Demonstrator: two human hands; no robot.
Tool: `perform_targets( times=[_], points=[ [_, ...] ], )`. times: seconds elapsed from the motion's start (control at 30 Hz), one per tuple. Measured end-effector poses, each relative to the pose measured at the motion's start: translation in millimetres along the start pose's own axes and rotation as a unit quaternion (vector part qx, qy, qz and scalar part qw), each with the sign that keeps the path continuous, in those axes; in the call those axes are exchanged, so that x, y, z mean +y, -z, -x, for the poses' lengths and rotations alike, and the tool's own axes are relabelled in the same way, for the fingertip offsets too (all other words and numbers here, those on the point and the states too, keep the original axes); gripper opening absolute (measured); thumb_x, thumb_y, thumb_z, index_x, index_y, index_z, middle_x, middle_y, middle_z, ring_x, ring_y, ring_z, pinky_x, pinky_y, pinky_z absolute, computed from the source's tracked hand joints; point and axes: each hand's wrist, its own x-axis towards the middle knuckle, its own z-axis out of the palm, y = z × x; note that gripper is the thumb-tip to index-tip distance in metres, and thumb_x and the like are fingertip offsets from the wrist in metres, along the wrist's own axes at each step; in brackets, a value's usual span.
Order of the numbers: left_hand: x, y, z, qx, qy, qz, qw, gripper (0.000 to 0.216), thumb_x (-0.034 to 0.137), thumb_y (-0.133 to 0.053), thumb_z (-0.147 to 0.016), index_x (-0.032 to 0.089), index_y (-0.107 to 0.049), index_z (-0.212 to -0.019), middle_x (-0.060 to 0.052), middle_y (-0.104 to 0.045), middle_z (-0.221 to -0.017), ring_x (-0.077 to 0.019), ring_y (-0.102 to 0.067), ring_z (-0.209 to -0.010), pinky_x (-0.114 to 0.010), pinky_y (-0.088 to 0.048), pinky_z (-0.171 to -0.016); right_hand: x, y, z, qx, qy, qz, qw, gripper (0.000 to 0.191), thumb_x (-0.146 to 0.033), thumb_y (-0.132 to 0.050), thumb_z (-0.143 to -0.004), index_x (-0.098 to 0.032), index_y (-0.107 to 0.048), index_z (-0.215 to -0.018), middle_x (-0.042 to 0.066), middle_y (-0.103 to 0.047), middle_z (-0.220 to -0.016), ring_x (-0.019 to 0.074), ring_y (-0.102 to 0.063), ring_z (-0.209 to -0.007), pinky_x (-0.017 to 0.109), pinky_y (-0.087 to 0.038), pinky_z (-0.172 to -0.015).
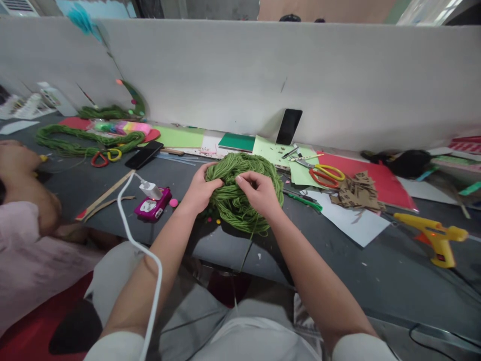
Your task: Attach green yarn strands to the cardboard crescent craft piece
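Observation:
A thick ring wound with green yarn (pixel 240 175) lies on the dark grey table (pixel 376 271) right in front of me. My left hand (pixel 200 190) grips its left side, fingers curled over the yarn. On the ring's near right part rests my right hand (pixel 259 193), pinching strands between thumb and fingers. A loose green strand hangs from the ring over the table's front edge toward my lap.
Red-and-yellow scissors (pixel 325 175), cardboard scraps (pixel 356 193) and a yellow glue gun (pixel 436 238) lie to the right. A pink device (pixel 153 205) with a white cable, a black phone (pixel 144 154) and more green yarn (pixel 80 140) lie left. Another person's arm (pixel 26 185) rests at far left. A grey partition (pixel 300 70) backs the table.

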Motion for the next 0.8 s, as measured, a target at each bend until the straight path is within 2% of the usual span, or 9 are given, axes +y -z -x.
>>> perform_targets(
  times=[0.2, 0.37, 0.47, 0.63, 0.8],
  points=[
    [7, -5, 4, 0.002, 0.057, 0.073, 0.996, 0.056, 0.010, -0.072, -0.051, 0.016, -0.067, -0.106, 0.000, -0.072, -0.082, -0.0203, -0.069, -0.075, -0.030, -0.051, -0.068, 19, -1, -2, -0.034, -0.016, 0.064, 0.997, 0.027, -0.039, -0.056, -0.092, -0.017, -0.071, -0.087, 0.004, -0.063, -0.074, 0.0162, -0.050, -0.065, 0.029, -0.039, -0.061],
    [7, -3, 3, -0.016, 0.074, 0.093, 0.993, 0.050, 0.009, -0.069, -0.050, 0.016, -0.068, -0.100, 0.000, -0.072, -0.077, -0.0230, -0.070, -0.079, -0.029, -0.050, -0.067, 25, -1, 0, -0.044, -0.012, 0.092, 0.995, 0.026, -0.036, -0.053, -0.093, -0.017, -0.071, -0.093, 0.006, -0.067, -0.081, 0.0176, -0.054, -0.068, 0.030, -0.041, -0.065],
    [6, -2, 2, -0.010, 0.082, 0.094, 0.992, 0.046, 0.009, -0.069, -0.049, 0.016, -0.068, -0.094, -0.001, -0.072, -0.075, -0.0256, -0.071, -0.084, -0.031, -0.053, -0.070, 21, -1, 1, -0.028, -0.015, 0.076, 0.997, 0.026, -0.038, -0.056, -0.092, -0.017, -0.071, -0.090, 0.003, -0.060, -0.072, 0.0157, -0.049, -0.064, 0.029, -0.038, -0.062],
    [6, -2, 0, -0.012, 0.087, 0.101, 0.991, 0.037, 0.010, -0.070, -0.048, 0.017, -0.066, -0.083, 0.000, -0.071, -0.072, -0.0280, -0.072, -0.087, -0.035, -0.056, -0.076, 15, -3, 0, 0.002, -0.035, 0.022, 0.999, 0.028, -0.044, -0.063, -0.086, -0.017, -0.072, -0.084, -0.003, -0.037, -0.058, 0.0118, -0.033, -0.053, 0.028, -0.028, -0.053],
    [7, 4, -4, 0.001, 0.064, 0.104, 0.992, 0.036, 0.009, -0.069, -0.048, 0.016, -0.068, -0.083, -0.001, -0.072, -0.074, -0.0279, -0.072, -0.087, -0.035, -0.056, -0.076, 13, 0, -1, 0.013, -0.040, 0.012, 0.999, 0.026, -0.040, -0.066, -0.084, -0.015, -0.074, -0.083, -0.003, -0.039, -0.056, 0.0108, -0.032, -0.052, 0.028, -0.025, -0.053]
  ],
)
